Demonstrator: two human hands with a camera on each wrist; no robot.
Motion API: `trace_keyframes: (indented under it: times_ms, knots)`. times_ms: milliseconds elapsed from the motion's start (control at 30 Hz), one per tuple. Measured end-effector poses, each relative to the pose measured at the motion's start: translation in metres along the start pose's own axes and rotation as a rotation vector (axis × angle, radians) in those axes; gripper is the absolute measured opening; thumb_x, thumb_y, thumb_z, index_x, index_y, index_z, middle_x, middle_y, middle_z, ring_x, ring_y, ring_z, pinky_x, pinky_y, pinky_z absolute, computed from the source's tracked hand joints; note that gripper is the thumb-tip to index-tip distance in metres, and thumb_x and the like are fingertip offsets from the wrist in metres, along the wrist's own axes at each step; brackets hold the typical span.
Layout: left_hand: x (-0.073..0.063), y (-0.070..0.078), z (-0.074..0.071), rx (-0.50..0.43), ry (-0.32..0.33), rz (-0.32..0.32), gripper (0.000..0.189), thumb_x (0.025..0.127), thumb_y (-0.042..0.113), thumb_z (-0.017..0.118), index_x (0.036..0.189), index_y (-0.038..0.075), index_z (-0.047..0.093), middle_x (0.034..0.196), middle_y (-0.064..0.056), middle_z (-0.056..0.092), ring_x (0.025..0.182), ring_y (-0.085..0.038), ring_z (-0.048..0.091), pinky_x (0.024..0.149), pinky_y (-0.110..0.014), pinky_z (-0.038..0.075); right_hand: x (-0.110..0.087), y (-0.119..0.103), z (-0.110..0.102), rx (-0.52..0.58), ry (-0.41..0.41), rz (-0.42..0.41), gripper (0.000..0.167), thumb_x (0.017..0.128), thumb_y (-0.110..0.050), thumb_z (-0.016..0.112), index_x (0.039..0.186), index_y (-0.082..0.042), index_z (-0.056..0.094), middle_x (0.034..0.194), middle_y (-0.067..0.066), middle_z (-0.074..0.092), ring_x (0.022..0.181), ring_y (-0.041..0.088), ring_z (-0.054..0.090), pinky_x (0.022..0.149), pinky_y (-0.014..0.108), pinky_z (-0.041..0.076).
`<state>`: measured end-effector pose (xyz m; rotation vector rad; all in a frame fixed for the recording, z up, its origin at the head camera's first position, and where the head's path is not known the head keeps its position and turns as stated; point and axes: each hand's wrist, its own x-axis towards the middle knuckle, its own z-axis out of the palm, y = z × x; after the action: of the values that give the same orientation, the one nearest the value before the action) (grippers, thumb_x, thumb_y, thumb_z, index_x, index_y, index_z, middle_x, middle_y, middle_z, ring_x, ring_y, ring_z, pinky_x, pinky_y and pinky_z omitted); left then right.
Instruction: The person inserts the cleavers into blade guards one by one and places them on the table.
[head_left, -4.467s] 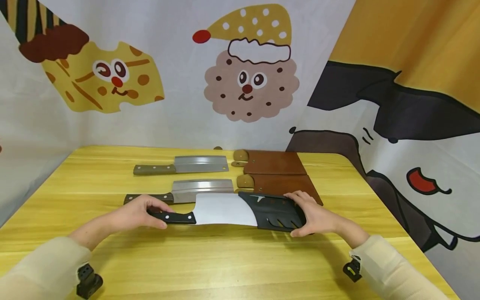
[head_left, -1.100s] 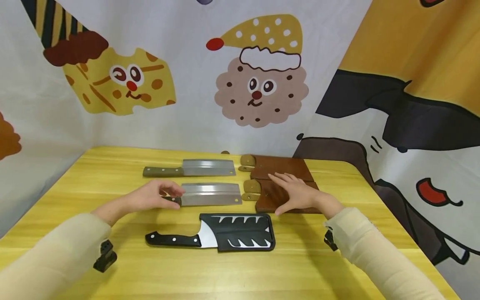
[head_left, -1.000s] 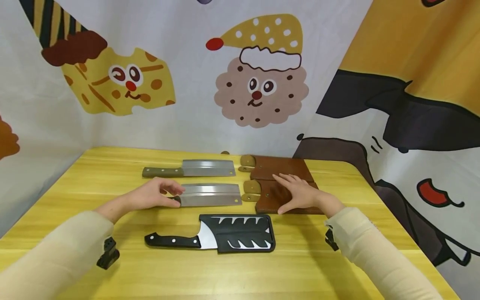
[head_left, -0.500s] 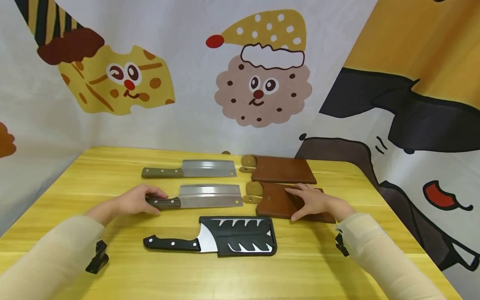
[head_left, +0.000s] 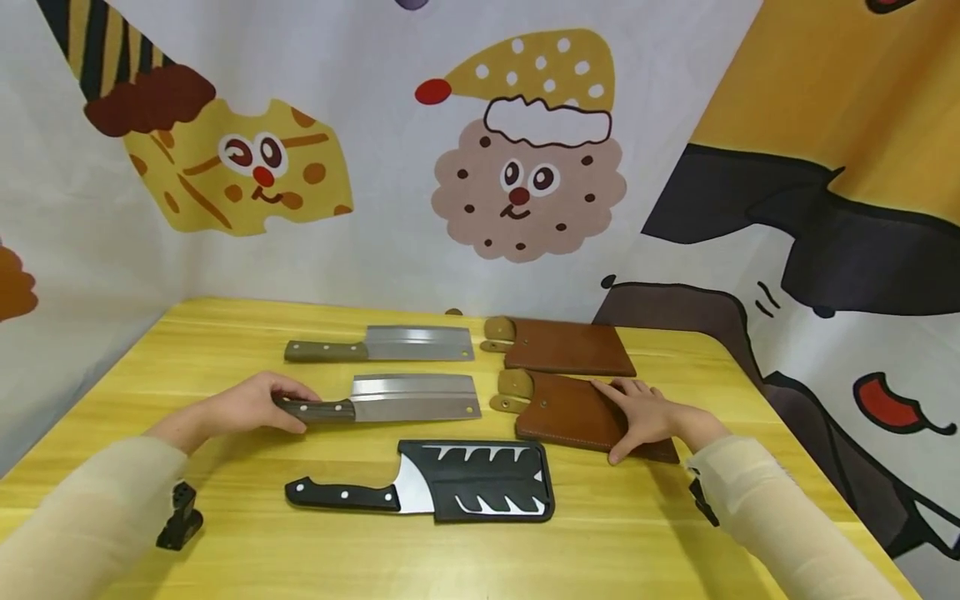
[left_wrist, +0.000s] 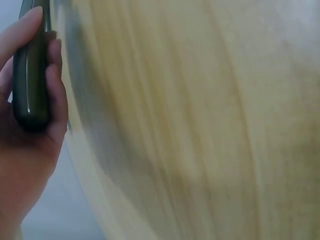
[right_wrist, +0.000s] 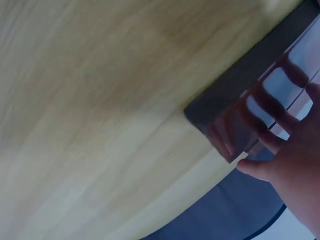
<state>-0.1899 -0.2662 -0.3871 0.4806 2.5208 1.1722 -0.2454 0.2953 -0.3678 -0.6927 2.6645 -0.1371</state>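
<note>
The left hand (head_left: 255, 406) grips the dark handle (head_left: 322, 411) of the nearer bare cleaver (head_left: 416, 400), whose squared end points towards the brown leather sheath (head_left: 566, 408) but stops short of its tan tabs (head_left: 516, 383). The right hand (head_left: 647, 414) spreads over that sheath's far end; whether it pinches or merely touches is hard to tell.

If the cleaver met the sheath off line, its corner could catch the tabs or nick the stitched edge, since the sheath sits slightly askew. A loose hold might let the sheath skid across the smooth worktop (head_left: 480, 567), and fingers near its mouth would risk a cut.

The blade is flat, polished steel with a small hole; the handle is riveted, the leather smooth and faintly glossy. Nearer lies a black-handled cleaver (head_left: 342, 494) in a ribbed black guard (head_left: 491, 482).
</note>
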Motion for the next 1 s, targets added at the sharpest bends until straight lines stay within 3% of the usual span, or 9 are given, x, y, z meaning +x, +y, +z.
trace_keyframes:
  times_ms: [233, 533, 833, 1000]
  knots:
    - [-0.003, 0.007, -0.002, -0.065, -0.012, -0.016, 0.05, 0.075, 0.016, 0.076, 0.118, -0.005, 0.061, 0.116, -0.02, 0.063, 0.091, -0.01, 0.057, 0.075, -0.019, 0.049, -0.005, 0.001, 0.003, 0.047, -0.002, 0.004, 0.124, 0.06, -0.057, 0.08, 0.15, -0.006, 0.011, 0.146, 0.03, 0.014, 0.13, 0.057, 0.017, 0.091, 0.078, 0.019]
    - [-0.013, 0.01, -0.009, -0.099, -0.008, 0.021, 0.049, 0.077, 0.014, 0.075, 0.119, -0.008, 0.06, 0.115, -0.023, 0.063, 0.084, 0.0, 0.057, 0.072, -0.021, 0.051, -0.008, 0.002, 0.001, 0.129, 0.033, -0.027, 0.116, 0.064, -0.05, 0.081, 0.149, -0.005, 0.017, 0.14, 0.027, 0.023, 0.122, 0.049, 0.027, 0.088, 0.067, 0.036]
    - [-0.018, 0.021, -0.017, -0.082, 0.023, 0.015, 0.05, 0.079, 0.014, 0.073, 0.122, -0.006, 0.058, 0.117, -0.023, 0.061, 0.085, -0.001, 0.058, 0.072, -0.022, 0.051, -0.014, -0.008, -0.012, 0.112, 0.076, -0.078, 0.115, 0.064, -0.047, 0.082, 0.149, -0.004, 0.018, 0.14, 0.027, 0.025, 0.121, 0.049, 0.03, 0.089, 0.068, 0.035]
    - [-0.015, 0.034, -0.016, -0.033, 0.037, -0.008, 0.051, 0.08, 0.02, 0.073, 0.125, 0.001, 0.059, 0.125, -0.021, 0.058, 0.101, -0.015, 0.058, 0.076, -0.025, 0.049, -0.014, -0.015, -0.016, 0.098, 0.086, -0.084, 0.114, 0.064, -0.046, 0.082, 0.15, -0.006, 0.019, 0.138, 0.024, 0.028, 0.12, 0.047, 0.033, 0.09, 0.066, 0.036]
